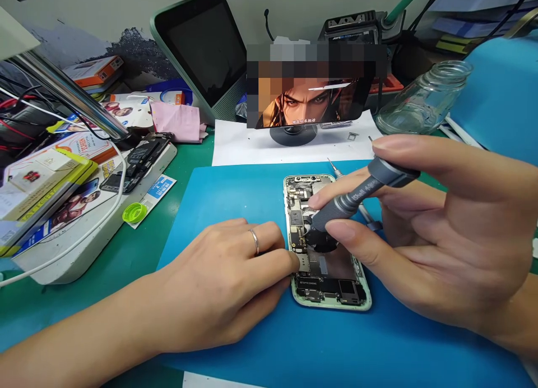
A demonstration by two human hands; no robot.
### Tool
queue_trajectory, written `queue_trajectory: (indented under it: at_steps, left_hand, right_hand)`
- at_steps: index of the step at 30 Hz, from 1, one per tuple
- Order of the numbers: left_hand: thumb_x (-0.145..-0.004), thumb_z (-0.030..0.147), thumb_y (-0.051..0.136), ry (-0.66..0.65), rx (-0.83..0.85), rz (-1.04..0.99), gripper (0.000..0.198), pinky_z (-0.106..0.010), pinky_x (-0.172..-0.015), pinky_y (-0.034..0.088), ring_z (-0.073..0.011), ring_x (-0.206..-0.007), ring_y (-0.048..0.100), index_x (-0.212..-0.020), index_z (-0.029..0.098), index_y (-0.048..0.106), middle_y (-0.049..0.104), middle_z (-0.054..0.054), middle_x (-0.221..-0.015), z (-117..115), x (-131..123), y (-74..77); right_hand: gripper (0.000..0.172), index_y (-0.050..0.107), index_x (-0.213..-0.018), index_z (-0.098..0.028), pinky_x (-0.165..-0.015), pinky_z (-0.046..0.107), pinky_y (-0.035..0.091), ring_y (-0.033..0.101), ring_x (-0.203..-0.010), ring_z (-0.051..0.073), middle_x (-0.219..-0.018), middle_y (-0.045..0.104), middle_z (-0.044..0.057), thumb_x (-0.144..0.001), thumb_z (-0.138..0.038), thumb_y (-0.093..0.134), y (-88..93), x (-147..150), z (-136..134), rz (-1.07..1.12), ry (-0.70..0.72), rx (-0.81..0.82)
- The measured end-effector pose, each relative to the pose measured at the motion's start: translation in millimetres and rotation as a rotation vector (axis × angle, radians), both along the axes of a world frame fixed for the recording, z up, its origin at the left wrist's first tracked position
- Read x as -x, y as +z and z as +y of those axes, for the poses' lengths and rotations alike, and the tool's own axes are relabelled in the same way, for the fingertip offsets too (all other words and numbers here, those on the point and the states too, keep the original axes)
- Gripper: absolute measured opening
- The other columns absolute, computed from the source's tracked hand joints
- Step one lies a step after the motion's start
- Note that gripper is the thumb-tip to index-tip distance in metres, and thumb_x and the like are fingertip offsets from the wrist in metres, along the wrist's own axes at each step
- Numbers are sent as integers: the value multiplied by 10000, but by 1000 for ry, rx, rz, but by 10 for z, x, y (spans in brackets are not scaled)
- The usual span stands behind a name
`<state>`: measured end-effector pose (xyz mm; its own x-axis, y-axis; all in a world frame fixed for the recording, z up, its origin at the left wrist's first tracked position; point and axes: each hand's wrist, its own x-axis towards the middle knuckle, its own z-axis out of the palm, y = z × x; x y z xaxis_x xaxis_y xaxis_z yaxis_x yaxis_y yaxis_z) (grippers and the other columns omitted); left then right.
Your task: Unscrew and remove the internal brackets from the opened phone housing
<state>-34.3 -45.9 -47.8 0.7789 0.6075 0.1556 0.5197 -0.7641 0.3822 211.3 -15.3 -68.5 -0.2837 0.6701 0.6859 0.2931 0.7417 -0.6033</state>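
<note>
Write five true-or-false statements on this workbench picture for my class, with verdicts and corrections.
1. The right hand holds a grey tool. True.
2. The left hand wears no ring. False: a ring circles one of its fingers.
3. The opened phone lies on the blue mat. True.
4. The green cap lies on the mat. False: the cap lies left of the mat.
5. A glass jar is at the picture's upper right. True.

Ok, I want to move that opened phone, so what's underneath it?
The opened phone lies on the blue mat, seen around its edges; whatever is directly beneath the phone is covered.
</note>
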Motion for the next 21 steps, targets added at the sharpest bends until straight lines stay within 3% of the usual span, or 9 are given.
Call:
queue_trajectory:
  at_steps: [3,8,10,15,19,21]
  left_hand:
    - [-1078,155,489,-2,12,2,206,-363,-639,349,-181,-732,521,-1055,170,693,664,-37,-974,6,1,1]
    - [-1080,135,468,-5,11,11,235,-359,-648,369,-178,-723,533,-1049,164,699,668,-42,-957,5,-7,11]
    - [-1077,135,475,-3,2,10,215,-357,-644,371,-178,-730,532,-1036,174,682,667,-39,-953,1,-5,12]
    - [-1056,136,491,-53,22,3,233,-362,-656,395,-184,-762,558,-1213,206,649,673,-38,-1000,-3,4,23]
    - [-1048,130,492,-107,11,1,247,-369,-651,410,-187,-750,569,-1214,173,668,663,-52,-985,0,-4,24]
    - [-1048,131,496,-101,-6,-12,249,-368,-642,407,-185,-740,564,-1210,165,682,661,-52,-981,1,-8,19]
  right_hand:
    - [632,522,-1530,-470,-743,441,711,765,-957,277,-1472,640,29,-958,-308,736,9,-5,-22,-37,-68,79]
    - [607,531,-1532,-430,-785,421,721,756,-1055,293,-1439,647,49,-966,-336,728,8,-17,-38,-52,-67,65]
    - [622,524,-1543,-418,-785,392,723,759,-1022,265,-1473,628,47,-967,-302,730,6,-19,-22,-40,-54,70]
    - [641,587,-1512,-353,-784,349,728,751,-879,202,-1451,652,55,-920,-196,778,-10,-8,41,19,47,-57]
    - [601,599,-1507,-295,-831,315,711,763,-903,185,-1426,662,50,-937,-199,763,-14,4,50,6,7,-106]
    - [628,592,-1518,-268,-775,338,713,771,-910,215,-1424,671,82,-921,-207,781,-11,4,48,5,42,-127]
